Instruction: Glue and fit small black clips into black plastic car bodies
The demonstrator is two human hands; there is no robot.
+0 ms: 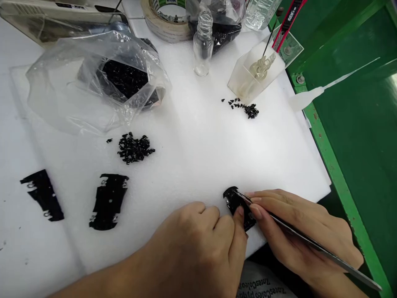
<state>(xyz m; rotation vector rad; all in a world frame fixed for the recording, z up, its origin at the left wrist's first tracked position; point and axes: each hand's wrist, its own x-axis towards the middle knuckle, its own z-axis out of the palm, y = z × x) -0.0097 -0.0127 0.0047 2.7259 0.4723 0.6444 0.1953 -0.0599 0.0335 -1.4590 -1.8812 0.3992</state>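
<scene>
My right hand (304,231) is closed around long metal tweezers (297,232), their tips touching the far end of a black plastic toy-car base (235,199). With its fingers curled, my left hand (201,240) presses its thumb onto that same base, which lies on the white foam sheet (186,174) and is partly covered by both hands. Two similar black bases, one in the middle left (109,202) and one farther left (45,196), lie flat. A pile of tiny black parts (135,148) sits beyond them, and a smaller pile of black parts (251,111) is at the upper right.
An open clear plastic bag (93,54) of black pieces stands at the back left. Behind are a tape roll (167,29), a glass bottle (203,49) and a white container (248,78). A dropper tip (305,98) and green metal frame (338,211) border the right.
</scene>
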